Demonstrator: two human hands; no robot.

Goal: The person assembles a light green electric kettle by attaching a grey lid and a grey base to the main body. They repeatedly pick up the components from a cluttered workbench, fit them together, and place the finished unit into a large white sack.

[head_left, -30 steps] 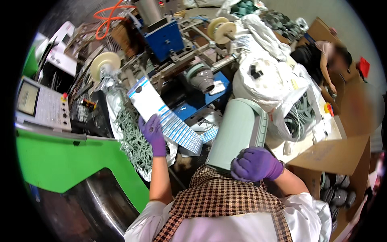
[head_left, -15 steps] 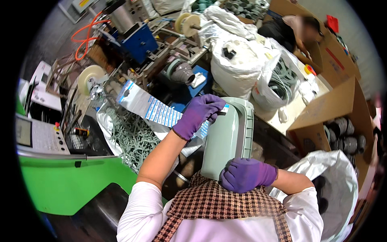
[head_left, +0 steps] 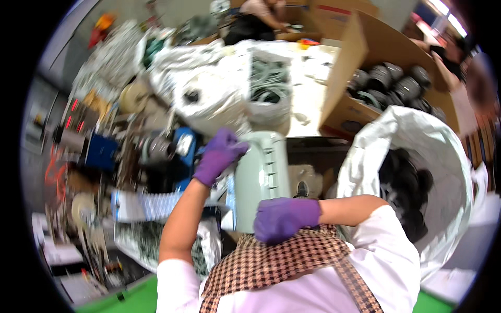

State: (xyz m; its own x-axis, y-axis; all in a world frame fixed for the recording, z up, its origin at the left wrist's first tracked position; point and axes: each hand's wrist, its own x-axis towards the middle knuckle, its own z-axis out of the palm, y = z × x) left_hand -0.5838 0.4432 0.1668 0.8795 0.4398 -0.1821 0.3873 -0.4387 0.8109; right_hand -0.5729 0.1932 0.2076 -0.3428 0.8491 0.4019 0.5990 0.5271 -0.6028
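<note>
Both hands in purple gloves; L hand (head_left: 219, 155) raised up & fwd, forearm bare, running from lower left up toward centre, elbow bent; fingers curled, wrist bent over to the right; R hand (head_left: 286, 218) lower, close in front of chest, forearm bare, coming in from the right, nearly level; R fingers folded under in a loose fist, knuckles facing left; white short sleeves at both upper arms; the two hands well apart, L above R.
</note>
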